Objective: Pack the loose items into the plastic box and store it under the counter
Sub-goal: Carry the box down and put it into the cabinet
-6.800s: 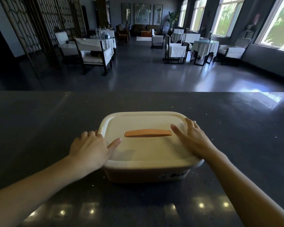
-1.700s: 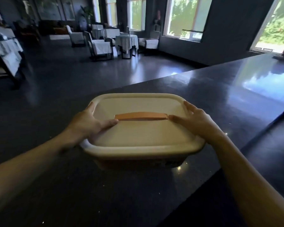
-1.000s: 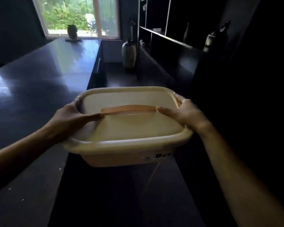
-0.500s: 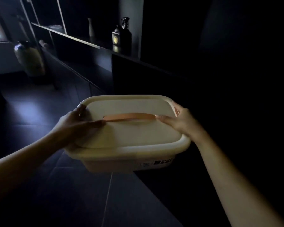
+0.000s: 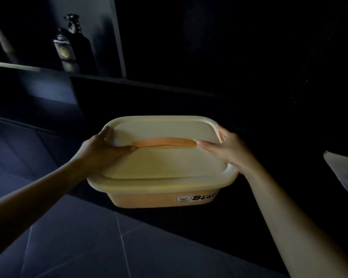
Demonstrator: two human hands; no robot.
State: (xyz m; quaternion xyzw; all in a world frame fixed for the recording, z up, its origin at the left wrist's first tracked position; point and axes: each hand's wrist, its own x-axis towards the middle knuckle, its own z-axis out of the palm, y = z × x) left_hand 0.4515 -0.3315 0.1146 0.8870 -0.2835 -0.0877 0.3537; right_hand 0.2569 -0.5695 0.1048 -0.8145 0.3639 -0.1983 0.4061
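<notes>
Above the dark tiled floor (image 5: 68, 247), the lidded cream rectangular plastic box (image 5: 161, 169) hangs between the left hand (image 5: 100, 151) and right hand (image 5: 227, 149), each gripping a short rim; packing appears finished, under-counter stowing remains.

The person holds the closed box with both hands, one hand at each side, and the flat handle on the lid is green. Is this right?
Not quite: the handle on the lid is orange, not green, as the head view shows. The rest holds: the left hand and the right hand grip the closed box, one at each side.
</notes>
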